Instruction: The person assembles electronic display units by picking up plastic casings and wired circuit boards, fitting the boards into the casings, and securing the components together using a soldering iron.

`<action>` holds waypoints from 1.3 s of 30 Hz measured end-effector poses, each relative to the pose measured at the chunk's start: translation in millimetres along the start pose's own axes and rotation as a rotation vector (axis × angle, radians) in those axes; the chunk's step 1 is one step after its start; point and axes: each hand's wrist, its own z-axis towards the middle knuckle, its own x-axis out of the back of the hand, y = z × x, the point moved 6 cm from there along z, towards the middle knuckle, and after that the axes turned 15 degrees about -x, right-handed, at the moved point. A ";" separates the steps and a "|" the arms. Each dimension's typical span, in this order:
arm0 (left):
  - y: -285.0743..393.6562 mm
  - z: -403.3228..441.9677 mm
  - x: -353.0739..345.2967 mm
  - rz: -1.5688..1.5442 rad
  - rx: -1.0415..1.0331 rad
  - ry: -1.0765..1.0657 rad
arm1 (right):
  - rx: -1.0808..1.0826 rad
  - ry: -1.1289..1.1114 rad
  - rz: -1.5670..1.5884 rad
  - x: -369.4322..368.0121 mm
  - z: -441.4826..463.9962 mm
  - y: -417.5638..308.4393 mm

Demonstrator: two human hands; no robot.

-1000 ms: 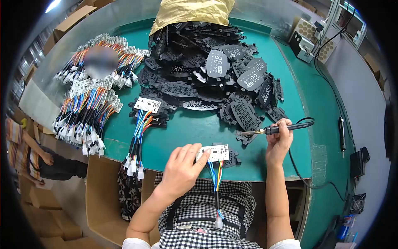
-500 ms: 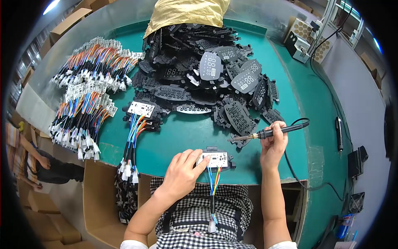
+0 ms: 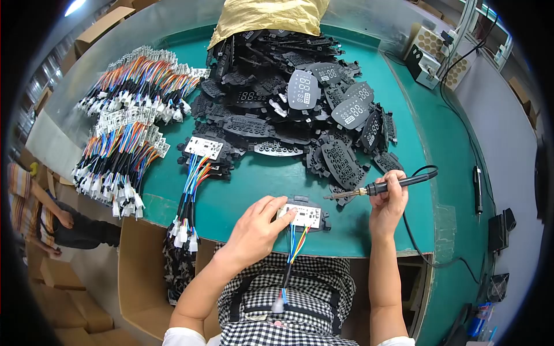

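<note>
My left hand (image 3: 252,229) steadies a white circuit board (image 3: 306,217) seated on a black plastic panel (image 3: 302,200) near the table's front edge. Its thumb presses the board's left end, and the other fingers curl at the panel's side. Coloured wires (image 3: 297,243) run from the board over the edge to a white plug (image 3: 279,304) hanging before the checked apron. My right hand (image 3: 388,203) grips a soldering iron (image 3: 383,187) like a pen. Its tip points left, above and to the right of the board, not touching it.
A heap of black panels (image 3: 254,124) spills from a yellow sack (image 3: 271,14). Wired boards (image 3: 124,138) lie in bundles at left; another wired board (image 3: 203,147) rests on panels. The iron's cord (image 3: 411,236) loops right. A cardboard box (image 3: 135,277) stands below; a person (image 3: 46,213) stands at far left.
The whole view has shifted slightly, with things on the table appearing further right. The hanging plug has swung left. Both hands keep their holds, and the iron stays off the board.
</note>
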 end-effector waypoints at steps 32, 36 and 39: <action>37.4 -12.0 -39.5 0.319 0.137 0.162 | 0.041 -0.108 -0.368 -11.6 -13.3 -5.7; 35.5 -12.7 -38.3 0.324 0.144 0.186 | 0.068 -0.116 -0.392 -8.9 -10.7 3.0; 33.9 -12.0 -38.4 0.323 0.148 0.190 | 0.077 -0.141 -0.416 -9.3 -10.8 5.2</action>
